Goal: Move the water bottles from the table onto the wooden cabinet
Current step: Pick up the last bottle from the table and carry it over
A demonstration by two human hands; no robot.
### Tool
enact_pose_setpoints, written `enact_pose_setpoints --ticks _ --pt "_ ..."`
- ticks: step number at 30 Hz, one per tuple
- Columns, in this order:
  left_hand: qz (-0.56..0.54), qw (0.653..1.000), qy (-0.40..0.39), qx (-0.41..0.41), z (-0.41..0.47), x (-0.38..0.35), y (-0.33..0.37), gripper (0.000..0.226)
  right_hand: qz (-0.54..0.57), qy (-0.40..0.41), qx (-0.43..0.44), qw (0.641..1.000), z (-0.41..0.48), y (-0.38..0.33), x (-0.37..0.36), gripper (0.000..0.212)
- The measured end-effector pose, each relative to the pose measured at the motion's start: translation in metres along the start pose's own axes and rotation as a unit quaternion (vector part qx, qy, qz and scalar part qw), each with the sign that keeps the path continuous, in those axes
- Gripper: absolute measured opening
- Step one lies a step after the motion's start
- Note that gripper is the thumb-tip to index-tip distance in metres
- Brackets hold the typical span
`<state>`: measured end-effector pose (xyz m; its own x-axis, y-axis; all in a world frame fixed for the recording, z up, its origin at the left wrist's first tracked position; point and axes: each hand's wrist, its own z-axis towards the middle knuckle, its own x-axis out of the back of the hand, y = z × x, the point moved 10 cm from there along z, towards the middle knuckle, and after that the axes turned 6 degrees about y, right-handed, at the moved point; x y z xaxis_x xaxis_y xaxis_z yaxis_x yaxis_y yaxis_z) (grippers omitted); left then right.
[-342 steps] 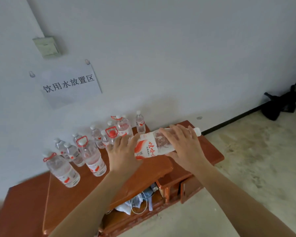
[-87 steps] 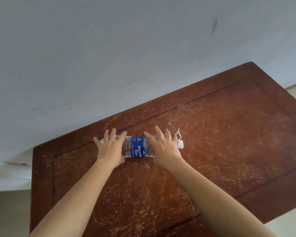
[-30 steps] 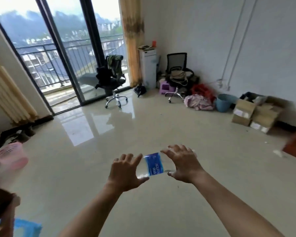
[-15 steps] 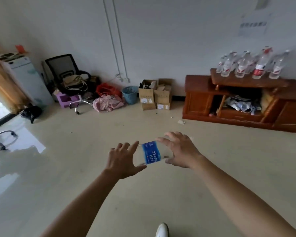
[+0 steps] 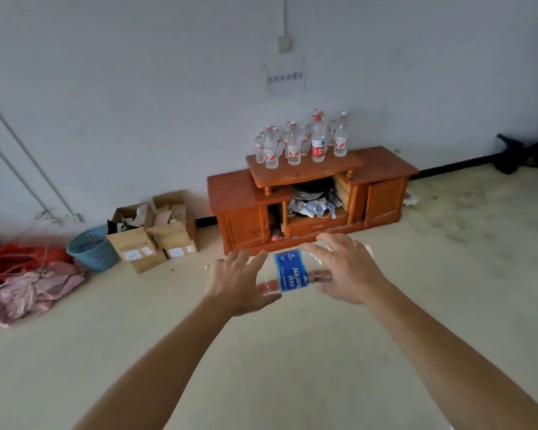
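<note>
While standing well back on the floor point(image 5: 448, 274), faces the far wall point(image 5: 137, 88) and the wooden cabinet point(image 5: 239, 189) set against it, straight ahead and slightly right. Carries on its raised top shelf a cluster of upright bottles point(image 5: 294, 144), crowded toward the left and far side, with bare wood showing along the near right edge.

Holds the water bottle point(image 5: 292, 276) in mid-air on the near side, well apart from the cabinet. Grips with both: left hand point(image 5: 236, 283) wrapped round the left end, right hand point(image 5: 345, 271) curled over the right end, blue label point(image 5: 288, 262) showing between them.

Lies crosswise, long axis left to right, the right end raised a little. Seems to point its cap rightward, going by a pale blur past the right hand's fingers, though too smeared to be sure.

Calls, by judgement, for a carry straight forward and up, then a turn to upright before setting down on that bare wood. Puts the right hand a shade nearer the cabinet, as far as can be told.
</note>
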<state>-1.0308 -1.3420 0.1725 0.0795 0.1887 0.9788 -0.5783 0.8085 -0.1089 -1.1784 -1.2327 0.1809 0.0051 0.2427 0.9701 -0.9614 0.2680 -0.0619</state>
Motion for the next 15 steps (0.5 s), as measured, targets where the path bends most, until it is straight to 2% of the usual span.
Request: enact_pose_setpoints --ticks 4,8,15 --pt "0.017 0.998 0.012 -0.052 0.119 -0.015 0.049 0.097 0.000 0.016 -0.040 0.999 0.048 0.106 -0.012 0.084" --pt "0.024 0.998 0.007 -0.062 0.238 -0.023 0.080 0.097 0.006 0.002 -0.046 0.999 0.121 0.203 -0.016 0.085" --pt "0.027 0.999 0.031 -0.017 0.377 -0.024 0.061 0.099 -0.002 0.010 0.010 1.000 0.251 0.279 -0.009 0.086"
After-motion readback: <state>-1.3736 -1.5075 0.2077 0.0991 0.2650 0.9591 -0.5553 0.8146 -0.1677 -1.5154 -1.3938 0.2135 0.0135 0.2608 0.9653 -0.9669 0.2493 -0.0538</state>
